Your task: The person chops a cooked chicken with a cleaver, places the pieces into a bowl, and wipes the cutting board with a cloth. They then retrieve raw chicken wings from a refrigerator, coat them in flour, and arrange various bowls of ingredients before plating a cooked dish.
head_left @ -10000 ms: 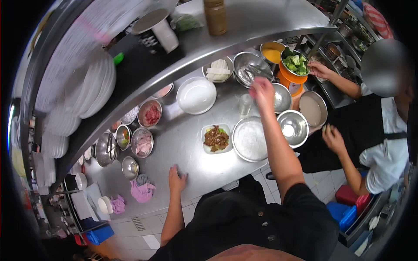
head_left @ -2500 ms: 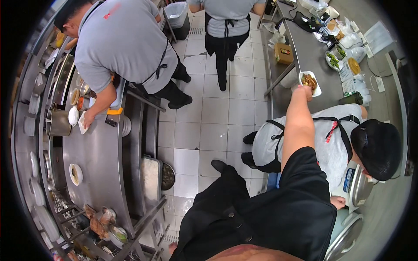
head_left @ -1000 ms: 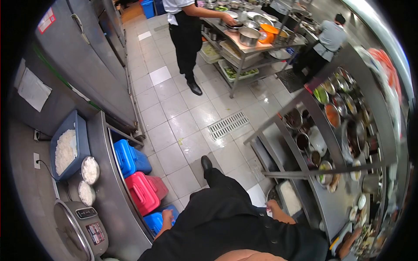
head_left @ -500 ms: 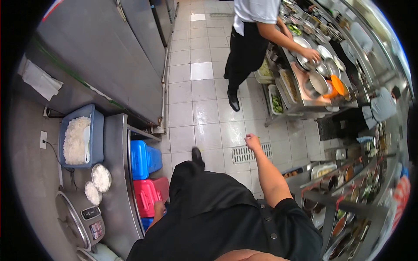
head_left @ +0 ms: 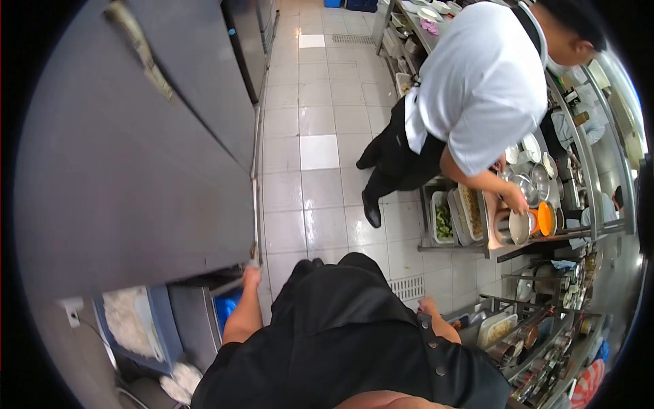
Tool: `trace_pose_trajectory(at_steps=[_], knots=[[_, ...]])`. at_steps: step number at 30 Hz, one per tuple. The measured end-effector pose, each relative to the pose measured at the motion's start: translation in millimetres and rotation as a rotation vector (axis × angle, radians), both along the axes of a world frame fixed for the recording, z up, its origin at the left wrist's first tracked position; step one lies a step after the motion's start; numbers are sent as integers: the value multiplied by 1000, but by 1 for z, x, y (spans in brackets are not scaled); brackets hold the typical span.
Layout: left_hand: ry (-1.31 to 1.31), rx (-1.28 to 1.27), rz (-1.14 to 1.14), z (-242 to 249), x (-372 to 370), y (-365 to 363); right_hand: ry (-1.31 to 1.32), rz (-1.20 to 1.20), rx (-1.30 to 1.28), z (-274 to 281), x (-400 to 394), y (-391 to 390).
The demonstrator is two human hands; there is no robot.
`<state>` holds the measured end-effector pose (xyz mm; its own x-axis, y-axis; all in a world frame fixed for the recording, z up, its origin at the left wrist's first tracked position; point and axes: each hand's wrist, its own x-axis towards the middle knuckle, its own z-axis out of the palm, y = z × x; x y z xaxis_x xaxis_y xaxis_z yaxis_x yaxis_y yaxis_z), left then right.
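Note:
My left hand (head_left: pixel 252 276) is near the lower corner of the tall grey cabinet (head_left: pixel 157 157), above a blue lid (head_left: pixel 228 310); its fingers are too small and unclear to read. On the other side of my black apron (head_left: pixel 354 300), my right hand (head_left: pixel 428 305) hangs over the floor by a drain grate (head_left: pixel 407 288). Its fingers look curled, but whether anything is in them cannot be made out. A blue tub of white rice (head_left: pixel 129 320) stands on the steel counter at the lower left.
A co-worker in a white shirt (head_left: pixel 480 82) leans over a steel table (head_left: pixel 501 235) with bowls at the right. Below are trays of greens (head_left: pixel 443 221). Nearer me on the right stands a rack with pans (head_left: pixel 501 330). The tiled aisle (head_left: pixel 317 150) runs ahead.
My view has moved forward along the aisle. The co-worker and table appear closer, and the rice tub lower. My left hand has moved forward from beside the red bin; my right arm has dropped lower.

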<state>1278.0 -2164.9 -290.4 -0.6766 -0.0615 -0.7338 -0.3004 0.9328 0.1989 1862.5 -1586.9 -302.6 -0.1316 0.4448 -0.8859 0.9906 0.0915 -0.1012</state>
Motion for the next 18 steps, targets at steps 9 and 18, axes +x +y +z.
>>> trace_pose_trajectory(at_steps=[9,18], knots=[[345,304,16,42,-339,294,346,73,46,19,-240,62],[93,160,235,54,-450,343,83,-265,525,80,-380,319]])
